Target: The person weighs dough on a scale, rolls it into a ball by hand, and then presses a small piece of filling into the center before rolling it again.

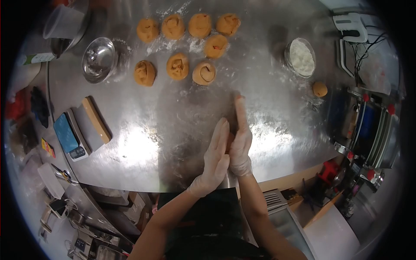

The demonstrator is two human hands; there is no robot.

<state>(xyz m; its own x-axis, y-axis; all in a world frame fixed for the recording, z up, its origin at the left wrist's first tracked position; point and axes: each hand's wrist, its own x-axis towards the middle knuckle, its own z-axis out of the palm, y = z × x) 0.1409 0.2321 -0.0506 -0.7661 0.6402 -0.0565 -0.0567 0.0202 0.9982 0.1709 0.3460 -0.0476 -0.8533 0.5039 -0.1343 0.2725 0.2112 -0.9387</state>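
My left hand (213, 162) and my right hand (241, 149), both in clear gloves, face each other palm to palm over the steel table's front part. Between the palms a small part of an orange-brown piece (230, 139) shows; the hands hide most of it. The fingers of both hands are stretched out, pointing away from me. Beyond them lie several orange dough pieces with folded tops, the nearest being a paler one (204, 73). A single smooth dough ball (320, 89) sits at the right.
A glass bowl of flour (302, 58) stands at the right, an empty-looking metal bowl (99, 60) at the left. The dough scraper with a wooden handle (97, 120) lies beside a scale (71, 135). A hand mixer (350, 27) is at the back right.
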